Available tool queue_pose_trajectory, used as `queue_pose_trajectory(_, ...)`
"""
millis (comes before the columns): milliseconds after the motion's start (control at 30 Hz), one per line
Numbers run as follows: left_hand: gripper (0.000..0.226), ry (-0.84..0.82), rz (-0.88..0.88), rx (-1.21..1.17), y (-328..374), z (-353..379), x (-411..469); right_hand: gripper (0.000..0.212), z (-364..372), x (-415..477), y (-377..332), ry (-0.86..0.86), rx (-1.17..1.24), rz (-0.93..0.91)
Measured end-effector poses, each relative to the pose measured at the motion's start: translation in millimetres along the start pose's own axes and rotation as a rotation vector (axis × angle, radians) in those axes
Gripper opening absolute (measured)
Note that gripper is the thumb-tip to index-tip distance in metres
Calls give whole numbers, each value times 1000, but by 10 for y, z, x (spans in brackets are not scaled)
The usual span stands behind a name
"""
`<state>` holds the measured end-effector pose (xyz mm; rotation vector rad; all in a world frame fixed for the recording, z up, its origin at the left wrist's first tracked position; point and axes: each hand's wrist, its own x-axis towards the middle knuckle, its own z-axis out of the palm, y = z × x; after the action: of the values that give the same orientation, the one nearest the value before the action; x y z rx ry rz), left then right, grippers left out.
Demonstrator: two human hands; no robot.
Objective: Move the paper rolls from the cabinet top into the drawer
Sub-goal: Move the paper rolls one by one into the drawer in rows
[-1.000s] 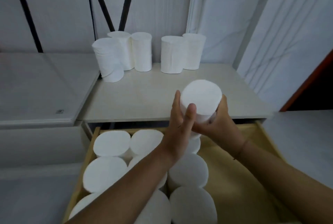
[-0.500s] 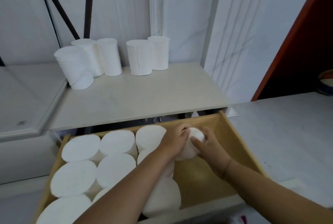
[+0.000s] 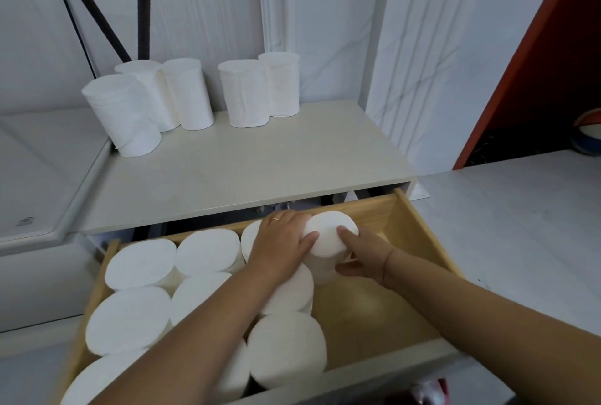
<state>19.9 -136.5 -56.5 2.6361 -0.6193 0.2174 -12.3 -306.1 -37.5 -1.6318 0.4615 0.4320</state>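
A white paper roll (image 3: 328, 235) stands upright inside the open wooden drawer (image 3: 409, 229), near its back right part. My left hand (image 3: 283, 242) grips its left side. My right hand (image 3: 364, 253) grips its right side, thumb on the roll's top. Several more rolls (image 3: 140, 263) stand packed upright in the drawer's left and middle. On the cabinet top (image 3: 247, 170) several rolls (image 3: 244, 92) stand along the back wall; the leftmost roll (image 3: 125, 115) leans.
The drawer's right part shows bare wooden floor (image 3: 374, 313). A white ledge (image 3: 35, 176) adjoins the cabinet on the left. A red-brown panel (image 3: 520, 63) and a ball (image 3: 588, 134) lie at the far right. Black bars (image 3: 143, 4) cross the wall behind.
Both hands carried the roll down from above the cabinet front edge into the drawer's back right area, where it now stands on the drawer floor. The view shifted right.
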Motion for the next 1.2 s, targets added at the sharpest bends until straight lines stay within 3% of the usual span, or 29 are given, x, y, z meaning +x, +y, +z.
queue_pose_trajectory(167, 52, -17, 25, 61, -124, 6, -74, 59, 105, 127, -104, 50, 113, 144)
queue_pose_trajectory(333, 80, -85, 2, 109, -128, 39, -67, 54, 125, 156, -79, 109, 172, 156)
queue_pose_trajectory(633, 62, -94, -28, 69, -132, -30, -37, 52, 220, 115, -84, 109, 223, 147)
queue_pose_trajectory(700, 58, -60, -13, 29, -128, -64, -67, 51, 192, 78, -89, 76, 115, 126)
queue_pose_trajectory(767, 54, -9, 11, -23, -127, -104, -132, 49, 105, 70, -110, 147, -293, 4)
queue_pose_trajectory(833, 50, 57, 51, -68, -137, -174, -199, 34, 11, 80, -212, 349, -596, -260)
queue_pose_trajectory(900, 45, 147, 60, -95, -142, -289, -233, 16, -1, 75, -431, 463, -561, -507)
queue_pose_trajectory(967, 42, 248, 65, -60, -175, -415, -200, 14, 86, 167, -717, 450, -509, -677)
queue_pose_trajectory(1100, 51, 250, 0, 115, -379, -624, -1, 45, 397, 521, -1322, 296, -479, -818)
queue_pose_trajectory(1200, 56, 194, -137, 213, -644, -676, 78, 66, 621, 885, -1785, 267, -604, -914)
